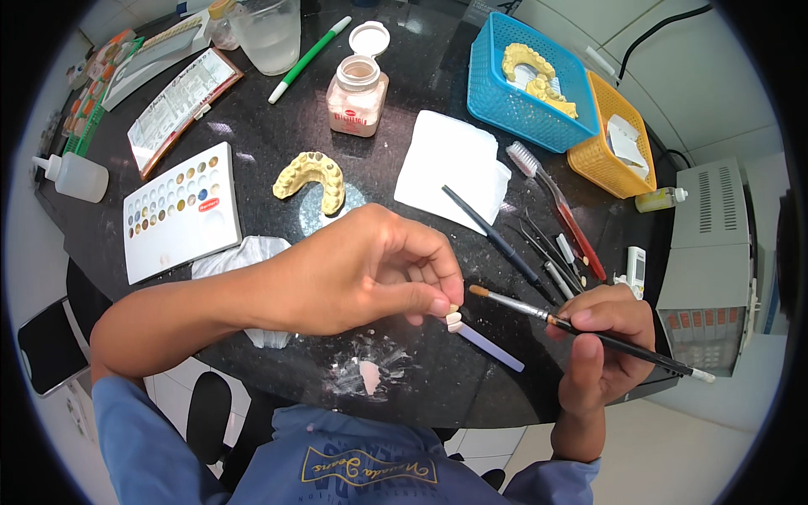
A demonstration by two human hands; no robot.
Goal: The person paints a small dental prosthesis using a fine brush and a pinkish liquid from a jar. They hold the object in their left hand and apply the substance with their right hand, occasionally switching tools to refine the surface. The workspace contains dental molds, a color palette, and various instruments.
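My left hand (379, 273) is closed in a pinch on a small tooth-shaped piece (454, 310), its tip showing at the fingertips. Right against it is a cream tooth (454, 322) at the end of a lavender stick (492, 348); I cannot tell whether the stick is held or rests on the table. My right hand (610, 337) grips a paintbrush (522, 307) with a black handle, its brown bristles pointing left toward the pinched piece, apart from it. Beyond my left hand stands a yellow plaster dental model (311, 178).
On the dark table (278, 379) lie a white palette (181, 215), folded paper (450, 168), a toothbrush (560, 206) and several slim tools (505, 244). Farther back are an open powder jar (358, 101), a green pen (310, 59), a blue basket (480, 97) with plaster models and a yellow basket (602, 160).
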